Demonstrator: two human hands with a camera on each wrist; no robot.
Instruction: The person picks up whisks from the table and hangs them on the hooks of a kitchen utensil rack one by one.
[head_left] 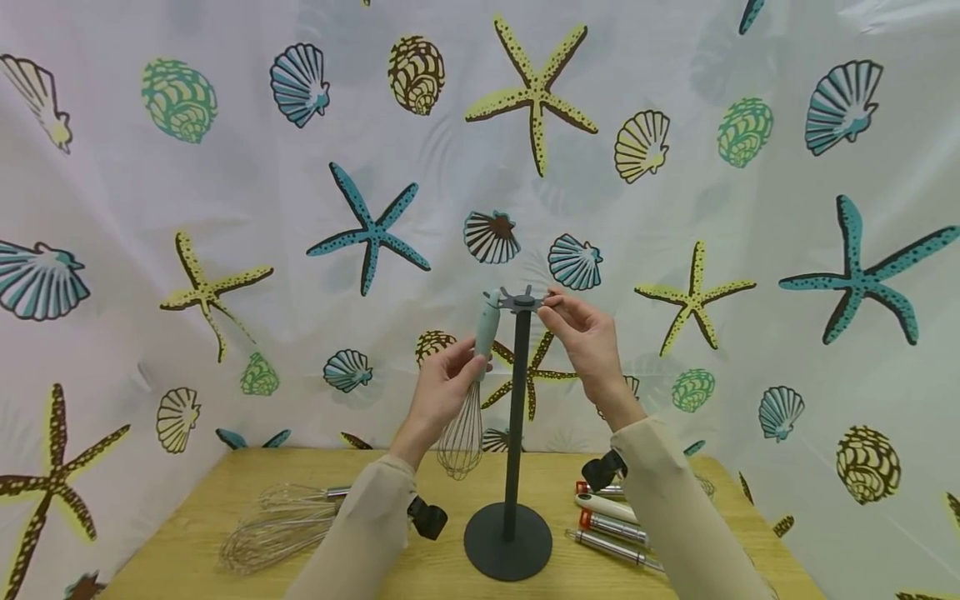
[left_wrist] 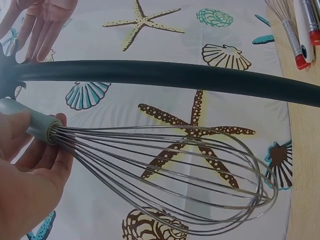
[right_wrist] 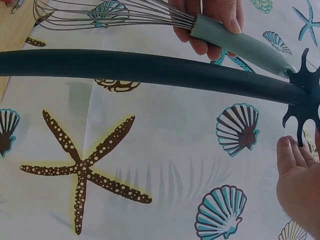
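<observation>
A wire whisk with a pale green handle (head_left: 487, 329) is upright beside the black utensil stand, its wire loops (left_wrist: 200, 170) pointing down. My left hand (head_left: 442, 387) grips the lower handle, just above the wires. The handle's top end (right_wrist: 286, 70) is right at a prong of the stand's hooked top (head_left: 522, 302). On the opposite side, my right hand (head_left: 588, 337) pinches another prong between thumb and fingertips. The stand's pole (head_left: 517, 417) rises between both hands from a round base (head_left: 507, 558).
Several whisks (head_left: 273, 537) lie on the wooden table (head_left: 420, 575) at the left. To the right lie more handled utensils, among them one with a cream handle (head_left: 607, 507) and a metal-handled one (head_left: 615, 550). A shell-and-starfish curtain (head_left: 450, 167) surrounds the table.
</observation>
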